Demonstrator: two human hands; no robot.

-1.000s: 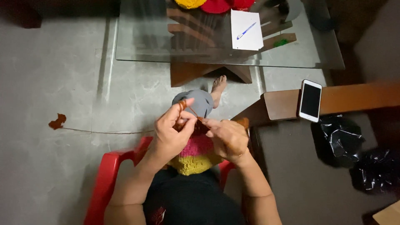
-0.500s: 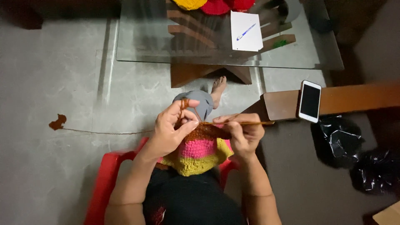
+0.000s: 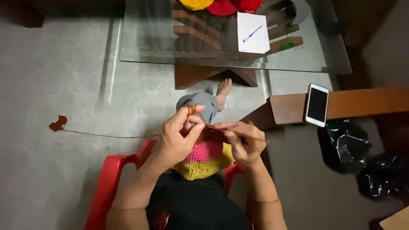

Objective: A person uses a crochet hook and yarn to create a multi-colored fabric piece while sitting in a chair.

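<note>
Crochet piece in progress, held over lap above red chair (image 3: 106,179).
Yellow and pink bands complete; brown row underway on crochet piece (image 3: 206,155). Left hand (image 3: 179,136) fingers pinching brown yarn (image 3: 191,110); right hand (image 3: 245,142) fingers pressed on hook (image 3: 255,139). Remaining extent indeterminable.

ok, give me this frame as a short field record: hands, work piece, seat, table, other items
left hand: grips the crochet piece, brown yarn looped over a finger
right hand: pinches a thin crochet hook at the piece's top edge
crochet piece: brown top row, pink band, yellow bottom, on the lap
brown yarn: strand runs left across the floor to a small brown clump
seat: red plastic chair
glass table: holds white paper with a blue pen
phone: white, screen dark, on a wooden armrest
</note>
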